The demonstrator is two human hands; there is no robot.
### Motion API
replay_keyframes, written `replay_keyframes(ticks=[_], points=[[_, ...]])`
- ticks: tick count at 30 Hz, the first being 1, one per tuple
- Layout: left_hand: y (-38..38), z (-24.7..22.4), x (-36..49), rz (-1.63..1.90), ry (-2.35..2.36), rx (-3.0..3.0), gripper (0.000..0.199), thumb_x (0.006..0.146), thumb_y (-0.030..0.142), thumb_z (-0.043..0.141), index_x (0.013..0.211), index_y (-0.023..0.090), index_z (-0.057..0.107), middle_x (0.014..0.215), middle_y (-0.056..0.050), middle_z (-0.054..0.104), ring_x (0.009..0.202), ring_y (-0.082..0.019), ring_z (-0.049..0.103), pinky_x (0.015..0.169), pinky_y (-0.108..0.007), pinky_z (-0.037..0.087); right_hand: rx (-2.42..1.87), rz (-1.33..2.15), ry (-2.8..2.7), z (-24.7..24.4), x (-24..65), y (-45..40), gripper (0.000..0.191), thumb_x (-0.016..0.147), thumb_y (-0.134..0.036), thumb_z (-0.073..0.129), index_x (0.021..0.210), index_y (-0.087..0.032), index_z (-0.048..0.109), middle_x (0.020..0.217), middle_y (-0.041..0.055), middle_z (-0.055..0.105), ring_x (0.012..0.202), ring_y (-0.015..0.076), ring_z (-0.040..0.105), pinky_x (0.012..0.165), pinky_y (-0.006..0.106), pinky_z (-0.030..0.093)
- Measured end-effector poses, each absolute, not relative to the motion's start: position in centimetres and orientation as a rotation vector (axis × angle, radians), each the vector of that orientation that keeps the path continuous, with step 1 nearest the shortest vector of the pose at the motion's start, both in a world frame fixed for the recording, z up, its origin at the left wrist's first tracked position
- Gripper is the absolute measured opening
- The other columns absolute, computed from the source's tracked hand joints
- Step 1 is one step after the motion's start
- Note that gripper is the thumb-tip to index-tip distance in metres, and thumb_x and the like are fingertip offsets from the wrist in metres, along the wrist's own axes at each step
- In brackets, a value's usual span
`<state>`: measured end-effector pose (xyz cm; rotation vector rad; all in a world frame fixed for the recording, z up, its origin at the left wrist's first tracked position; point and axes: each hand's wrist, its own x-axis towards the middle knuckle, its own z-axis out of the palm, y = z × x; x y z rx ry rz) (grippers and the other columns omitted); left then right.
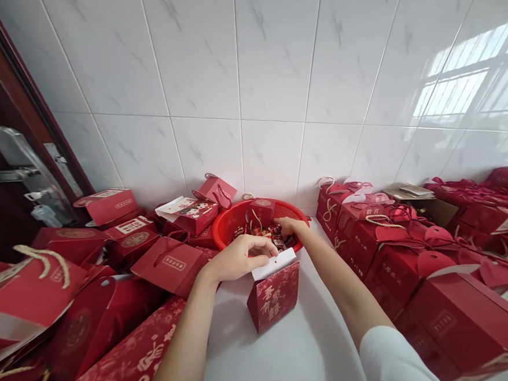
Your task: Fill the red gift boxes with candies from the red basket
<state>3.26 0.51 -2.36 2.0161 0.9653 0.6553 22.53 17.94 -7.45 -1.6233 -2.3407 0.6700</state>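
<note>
A red gift box (278,296) with gold lettering stands upright on the white surface, its white-lined top flap raised. My left hand (249,255) is at the box's top edge, thumb and fingers closed at the flap. Behind the box, a red plastic basket (224,226) holds small wrapped items (263,233) and a small red box (263,210). My right hand (288,228) reaches into the basket's right side, its fingertips down among the dark wrapped items and partly hidden.
Red boxes (170,263) lie in a loose pile on the left. Rows of red boxes (393,276) with cord handles stand on the right, near an open brown carton (439,212). A tiled wall rises behind; a door handle (11,173) is at far left.
</note>
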Motion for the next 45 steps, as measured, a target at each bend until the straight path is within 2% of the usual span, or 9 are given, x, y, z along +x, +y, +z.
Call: replay_keyframes(ticks=[4, 7, 13, 17, 21, 28, 36, 41, 45], points=[[0.8, -2.8, 3.3, 0.620, 0.927, 1.984, 0.024, 0.086, 0.036, 0.061, 0.099, 0.019, 0.073, 0.100, -0.006, 0.073, 0.094, -0.022, 0.066, 0.085, -0.033, 0.050, -1.536, 0.742, -2.231, -8.1, 23.5, 18.6, 0.036, 0.052, -0.001, 0.075, 0.084, -0.017, 0.071, 0.089, 0.0050, 0.073, 0.086, 0.0244, 0.068, 0.070, 0.028, 0.053], [1.4, -3.3, 3.7, 0.752, 0.943, 1.895, 0.034, 0.088, 0.046, 0.062, 0.105, 0.020, 0.072, 0.108, -0.008, 0.074, 0.100, -0.024, 0.067, 0.088, -0.034, 0.051, -1.422, 0.845, -2.095, -7.9, 24.4, 18.0, 0.022, 0.062, -0.015, 0.078, 0.082, -0.015, 0.069, 0.078, 0.0014, 0.069, 0.074, 0.0168, 0.064, 0.064, 0.024, 0.051], [4.6, -5.9, 4.8, 1.322, 1.212, 1.558, 0.046, 0.081, 0.035, 0.070, 0.122, 0.017, 0.061, 0.121, -0.012, 0.068, 0.109, -0.024, 0.066, 0.096, -0.035, 0.052, -1.114, 1.068, -1.857, -7.4, 24.2, 14.9, 0.046, 0.073, -0.051, 0.076, 0.099, -0.014, 0.070, 0.078, 0.0018, 0.068, 0.062, 0.0104, 0.058, 0.054, 0.021, 0.046], [6.6, -7.6, 5.5, 1.377, 1.167, 1.341, 0.065, 0.073, 0.032, 0.079, 0.131, 0.020, 0.055, 0.125, -0.013, 0.067, 0.108, -0.024, 0.068, 0.092, -0.036, 0.055, -0.821, 1.281, -1.712, -7.0, 23.0, 12.7, 0.048, 0.063, -0.051, 0.083, 0.094, -0.015, 0.072, 0.074, 0.0001, 0.067, 0.062, 0.0106, 0.058, 0.055, 0.021, 0.046], [6.9, -7.3, 5.7, 1.398, 1.098, 1.135, 0.046, 0.068, 0.036, 0.083, 0.107, 0.018, 0.068, 0.108, -0.008, 0.074, 0.101, -0.025, 0.069, 0.085, -0.035, 0.058, -0.744, 1.351, -1.705, -6.4, 22.4, 11.5, 0.048, 0.062, -0.045, 0.086, 0.097, -0.015, 0.072, 0.069, -0.0014, 0.067, 0.063, 0.0136, 0.062, 0.060, 0.025, 0.051], [6.9, -5.9, 5.6, 1.588, 1.060, 0.665, 0.019, 0.071, 0.026, 0.078, 0.081, 0.016, 0.065, 0.068, 0.001, 0.065, 0.061, -0.010, 0.063, 0.066, -0.022, 0.054, -0.602, 1.295, -1.337, -7.7, 22.7, 12.5, 0.035, 0.058, -0.034, 0.089, 0.078, -0.019, 0.064, 0.085, 0.0029, 0.073, 0.093, 0.0208, 0.071, 0.091, 0.034, 0.052], [6.9, -5.3, 5.7, 1.390, 0.842, 0.470, 0.013, 0.089, 0.024, 0.061, 0.094, 0.014, 0.067, 0.089, -0.012, 0.072, 0.081, -0.023, 0.073, 0.078, -0.039, 0.062, -0.632, 0.831, -1.524, -7.9, 21.3, 12.3, 0.031, 0.064, -0.026, 0.077, 0.073, -0.022, 0.048, 0.098, 0.0044, 0.067, 0.109, 0.0239, 0.062, 0.091, 0.035, 0.048], [7.3, -5.6, 5.8, 1.455, 0.915, 0.477, 0.002, 0.084, 0.014, 0.066, 0.083, 0.013, 0.068, 0.072, -0.006, 0.070, 0.064, -0.016, 0.068, 0.070, -0.030, 0.060, -0.559, 0.853, -1.744, -7.6, 21.4, 11.8, 0.030, 0.068, -0.031, 0.077, 0.070, -0.021, 0.049, 0.106, 0.0081, 0.066, 0.121, 0.0274, 0.056, 0.088, 0.033, 0.046], [7.5, -6.0, 6.0, 1.562, 0.899, 0.491, 0.006, 0.078, 0.007, 0.067, 0.081, 0.011, 0.070, 0.073, -0.005, 0.073, 0.063, -0.012, 0.067, 0.065, -0.024, 0.057, -0.566, 1.105, -1.551, -7.8, 21.9, 11.7, 0.036, 0.070, -0.040, 0.081, 0.089, -0.021, 0.057, 0.115, 0.0067, 0.065, 0.108, 0.0217, 0.061, 0.087, 0.033, 0.049]])
